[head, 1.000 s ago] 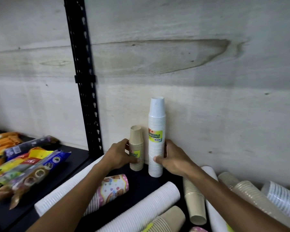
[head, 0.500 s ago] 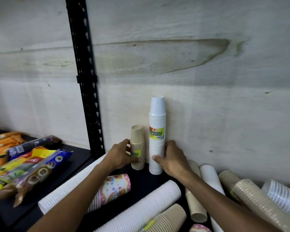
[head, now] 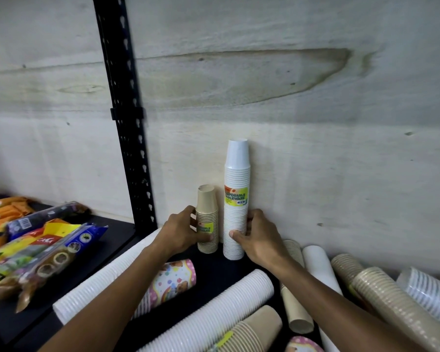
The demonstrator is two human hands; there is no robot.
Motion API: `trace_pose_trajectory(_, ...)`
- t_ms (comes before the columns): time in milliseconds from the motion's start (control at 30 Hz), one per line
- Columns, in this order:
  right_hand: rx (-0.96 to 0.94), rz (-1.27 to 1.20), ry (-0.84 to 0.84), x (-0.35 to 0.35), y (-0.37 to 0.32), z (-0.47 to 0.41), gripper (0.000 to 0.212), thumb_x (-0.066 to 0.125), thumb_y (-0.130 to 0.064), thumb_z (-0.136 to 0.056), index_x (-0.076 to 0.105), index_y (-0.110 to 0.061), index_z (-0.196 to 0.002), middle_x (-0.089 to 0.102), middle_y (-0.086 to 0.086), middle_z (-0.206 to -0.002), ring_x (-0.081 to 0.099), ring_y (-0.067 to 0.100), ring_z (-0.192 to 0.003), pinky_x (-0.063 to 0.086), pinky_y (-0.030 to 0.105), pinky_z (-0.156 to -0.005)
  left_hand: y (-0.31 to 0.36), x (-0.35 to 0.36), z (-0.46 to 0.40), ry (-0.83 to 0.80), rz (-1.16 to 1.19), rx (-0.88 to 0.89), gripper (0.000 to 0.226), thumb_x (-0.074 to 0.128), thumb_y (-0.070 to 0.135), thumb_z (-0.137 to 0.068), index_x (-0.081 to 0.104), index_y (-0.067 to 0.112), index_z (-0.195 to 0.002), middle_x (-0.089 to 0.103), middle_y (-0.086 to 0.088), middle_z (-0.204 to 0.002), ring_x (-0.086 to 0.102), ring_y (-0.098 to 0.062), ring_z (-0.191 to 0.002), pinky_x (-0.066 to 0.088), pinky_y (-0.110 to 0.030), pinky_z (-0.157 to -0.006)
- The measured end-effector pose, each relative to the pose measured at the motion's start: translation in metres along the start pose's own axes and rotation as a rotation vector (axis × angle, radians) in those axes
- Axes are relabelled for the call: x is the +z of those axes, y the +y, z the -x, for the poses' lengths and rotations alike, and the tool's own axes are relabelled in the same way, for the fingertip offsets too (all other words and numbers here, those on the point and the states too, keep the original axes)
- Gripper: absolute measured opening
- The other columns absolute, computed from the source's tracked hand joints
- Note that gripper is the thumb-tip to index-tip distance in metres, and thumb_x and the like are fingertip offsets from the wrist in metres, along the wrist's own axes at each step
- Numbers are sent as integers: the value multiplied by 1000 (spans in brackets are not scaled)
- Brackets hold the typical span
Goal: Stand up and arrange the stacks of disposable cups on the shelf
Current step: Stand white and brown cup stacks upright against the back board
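Note:
Two cup stacks stand upright against the back wall of the black shelf (head: 211, 265). The short tan stack (head: 206, 207) is on the left, and my left hand (head: 181, 232) grips its lower half. Beside it on the right stands the tall white stack (head: 236, 179) with a yellow-green label, and my right hand (head: 261, 240) grips it near the base, thumb in front. The two stacks stand close together, almost touching.
Many stacks lie flat on the shelf: long white ones (head: 107, 283) (head: 214, 313), a patterned party stack (head: 173, 280), tan stacks (head: 254, 331) (head: 381, 301) and a clear-wrapped stack (head: 427, 293) at right. Snack packets (head: 36, 250) fill the left bay, past the black upright post (head: 127, 110).
Both hands stay on the upright stacks. My right hand has slid a little further round the base of the white stack. The view has shifted slightly.

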State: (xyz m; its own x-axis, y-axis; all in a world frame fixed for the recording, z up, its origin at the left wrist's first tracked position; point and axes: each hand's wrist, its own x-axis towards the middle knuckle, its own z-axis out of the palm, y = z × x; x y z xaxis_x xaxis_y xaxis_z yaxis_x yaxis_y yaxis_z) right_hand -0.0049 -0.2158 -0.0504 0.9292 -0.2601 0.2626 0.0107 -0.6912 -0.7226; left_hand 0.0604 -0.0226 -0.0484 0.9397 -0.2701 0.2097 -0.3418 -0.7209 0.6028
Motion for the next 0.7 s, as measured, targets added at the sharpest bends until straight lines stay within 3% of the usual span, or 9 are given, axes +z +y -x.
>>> trace_pose_trajectory(133,23,-12,-59,-6,-3,5,59,80,-36,-76,51,-13,-123,66,6,-124,65,25,-111,52,43,-95,1,-2,0,-37,-22,-51,73,87,41,-67,49,20,-126,69,0,-112,67,-12,-88,51,-27,-81)
trace_pose_trajectory(267,37,50,-103,-33,-5,14,76,78,-42,-79,42,-10,-138,57,9,-136,58,25,-121,47,36,-101,13,-13,8,-32,-103,-132,106,85,46,-66,27,14,-149,57,-8,-136,64,-21,-108,49,-34,-95)
trace_pose_trajectory(333,61,105,-108,-54,-4,18,77,75,-43,-82,40,-10,-142,54,11,-138,55,27,-124,45,36,-104,25,-17,20,67,-149,-140,99,82,48,-70,30,11,-146,57,-10,-136,61,-24,-115,48,-36,-96)
trace_pose_trajectory(467,125,217,-109,-102,-4,37,58,72,-44,-84,53,-13,-129,61,8,-129,59,25,-118,45,33,-102,67,-21,54,232,-205,-67,61,73,47,-80,48,12,-123,64,-4,-116,60,-24,-108,43,-35,-86)
trace_pose_trajectory(600,208,329,-263,-137,-6,65,45,66,-41,-88,67,0,-107,77,15,-94,73,30,-92,57,38,-87,108,-10,87,14,-219,-32,36,66,58,-78,55,28,-93,68,1,-101,63,-21,-96,50,-35,-85)
trace_pose_trajectory(700,267,429,-346,-152,-7,94,39,67,-41,-86,65,-5,-98,75,10,-72,76,28,-71,62,38,-77,140,12,109,-161,-233,57,36,65,61,-79,60,26,-87,69,2,-102,62,-19,-99,51,-33,-85)
